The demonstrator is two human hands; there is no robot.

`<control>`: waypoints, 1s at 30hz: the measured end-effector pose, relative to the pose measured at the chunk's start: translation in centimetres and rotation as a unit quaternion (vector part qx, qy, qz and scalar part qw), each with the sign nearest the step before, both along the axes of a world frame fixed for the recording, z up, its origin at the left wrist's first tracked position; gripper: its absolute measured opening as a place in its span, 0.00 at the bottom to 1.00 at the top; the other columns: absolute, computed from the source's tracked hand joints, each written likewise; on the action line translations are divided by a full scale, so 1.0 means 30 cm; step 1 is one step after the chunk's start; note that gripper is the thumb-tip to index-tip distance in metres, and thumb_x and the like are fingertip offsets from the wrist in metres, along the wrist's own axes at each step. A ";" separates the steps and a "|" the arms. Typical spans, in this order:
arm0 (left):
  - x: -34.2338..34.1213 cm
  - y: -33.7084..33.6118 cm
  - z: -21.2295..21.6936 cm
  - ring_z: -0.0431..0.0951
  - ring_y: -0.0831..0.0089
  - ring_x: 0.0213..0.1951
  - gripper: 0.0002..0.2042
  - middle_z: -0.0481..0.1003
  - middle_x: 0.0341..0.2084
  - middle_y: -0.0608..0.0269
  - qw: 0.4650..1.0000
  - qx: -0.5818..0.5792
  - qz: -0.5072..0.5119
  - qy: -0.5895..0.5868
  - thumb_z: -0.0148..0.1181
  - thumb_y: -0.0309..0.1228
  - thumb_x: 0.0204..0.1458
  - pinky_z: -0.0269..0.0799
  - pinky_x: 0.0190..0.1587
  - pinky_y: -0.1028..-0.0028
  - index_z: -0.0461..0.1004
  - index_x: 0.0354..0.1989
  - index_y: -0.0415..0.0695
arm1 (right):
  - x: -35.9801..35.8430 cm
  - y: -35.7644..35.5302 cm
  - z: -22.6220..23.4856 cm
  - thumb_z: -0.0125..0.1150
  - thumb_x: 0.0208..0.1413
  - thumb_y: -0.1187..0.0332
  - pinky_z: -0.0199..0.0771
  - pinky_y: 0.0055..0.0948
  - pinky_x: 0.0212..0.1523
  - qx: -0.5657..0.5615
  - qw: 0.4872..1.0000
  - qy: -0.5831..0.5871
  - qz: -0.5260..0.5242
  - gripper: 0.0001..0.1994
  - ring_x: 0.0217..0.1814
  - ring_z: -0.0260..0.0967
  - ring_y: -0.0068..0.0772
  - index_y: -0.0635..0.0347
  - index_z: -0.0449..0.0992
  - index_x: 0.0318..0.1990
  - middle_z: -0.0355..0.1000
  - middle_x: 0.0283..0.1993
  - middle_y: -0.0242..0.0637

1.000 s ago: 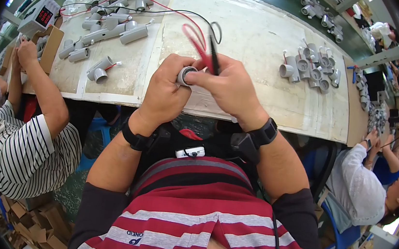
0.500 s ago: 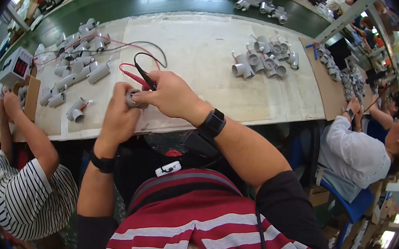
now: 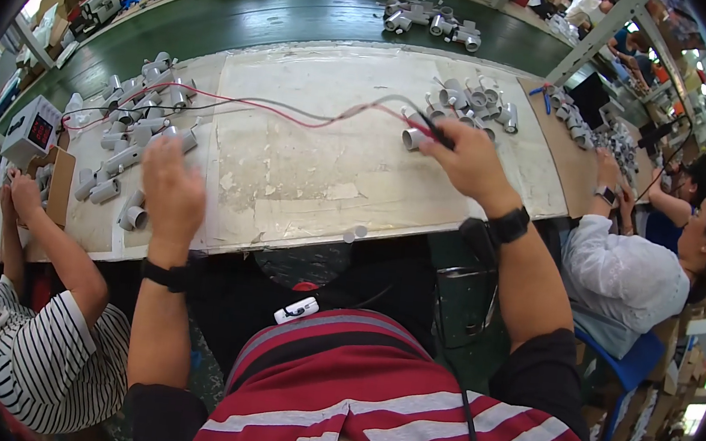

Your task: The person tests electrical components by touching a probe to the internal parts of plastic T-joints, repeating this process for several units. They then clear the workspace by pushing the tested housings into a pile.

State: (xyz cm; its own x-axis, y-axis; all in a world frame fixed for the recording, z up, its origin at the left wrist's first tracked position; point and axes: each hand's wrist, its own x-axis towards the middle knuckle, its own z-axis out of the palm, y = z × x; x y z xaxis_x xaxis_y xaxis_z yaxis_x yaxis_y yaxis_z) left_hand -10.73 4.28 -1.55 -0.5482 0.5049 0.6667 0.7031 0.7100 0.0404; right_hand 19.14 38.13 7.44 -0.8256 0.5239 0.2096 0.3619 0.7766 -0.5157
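Note:
A red and a black test probe, with their leads (image 3: 320, 120) trailing leftward over the table, are held in my closed right hand (image 3: 472, 166). This hand is over the near edge of a cluster of grey pipe fittings (image 3: 479, 100) and hides part of it; whether a fitting is also in its fingers cannot be made out. My left hand (image 3: 172, 189), somewhat blurred, reaches with fingers stretched out to the near side of another group of grey fittings (image 3: 123, 160). Nothing shows in it, though its fingertips are close to a grey tube.
A white meter box (image 3: 33, 131) with a red display stands at the far left beside a cardboard box (image 3: 58, 181). More fittings (image 3: 434, 22) lie on the green surface beyond the table (image 3: 288, 179). A small pale piece (image 3: 355, 234) shows at the front edge. Co-workers sit on both sides.
My hands have parted: the right moved right with the probes, the left moved left. The grey fitting formerly between them no longer shows there. The leads now stretch across the table.

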 end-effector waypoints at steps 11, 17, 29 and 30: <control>0.030 0.362 0.039 0.64 0.43 0.70 0.29 0.67 0.68 0.42 0.930 -0.189 -0.275 -0.152 0.56 0.20 0.50 0.55 0.74 0.47 0.71 0.66 0.41 | 0.220 0.039 -0.171 0.78 0.48 0.54 0.75 0.41 0.43 0.193 0.966 -0.107 0.131 0.22 0.40 0.74 0.46 0.53 0.82 0.47 0.71 0.34 0.39; -0.069 0.424 0.085 0.68 0.47 0.68 0.29 0.70 0.65 0.45 0.877 -0.205 -0.316 -0.298 0.57 0.20 0.47 0.62 0.72 0.59 0.73 0.63 0.40 | 0.193 0.073 -0.046 0.80 0.47 0.52 0.73 0.42 0.55 0.150 0.982 -0.052 0.105 0.30 0.53 0.72 0.51 0.58 0.79 0.55 0.73 0.48 0.45; -0.413 1.135 0.431 0.72 0.45 0.63 0.38 0.72 0.61 0.38 0.850 -0.321 -0.268 -0.321 0.73 0.45 0.51 0.72 0.63 0.58 0.68 0.66 0.36 | -0.606 0.725 0.336 0.81 0.45 0.60 0.66 0.39 0.72 0.188 0.960 -0.181 0.097 0.49 0.73 0.62 0.53 0.51 0.60 0.76 0.62 0.73 0.50; -0.439 1.189 0.422 0.72 0.44 0.63 0.42 0.71 0.62 0.37 0.851 -0.331 -0.255 -0.319 0.74 0.49 0.48 0.73 0.62 0.58 0.66 0.67 0.36 | -0.689 0.752 0.316 0.81 0.45 0.60 0.66 0.39 0.72 0.185 0.960 -0.184 0.103 0.49 0.73 0.62 0.53 0.51 0.60 0.76 0.62 0.73 0.50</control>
State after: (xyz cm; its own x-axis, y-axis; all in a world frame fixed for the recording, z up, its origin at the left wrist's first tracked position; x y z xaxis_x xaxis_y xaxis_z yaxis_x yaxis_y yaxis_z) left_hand -23.90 39.96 11.12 -0.2885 0.9347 -0.2076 0.9114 0.3345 0.2398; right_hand -1.52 60.70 16.93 -0.9574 0.2877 0.0251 0.2859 0.9565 -0.0577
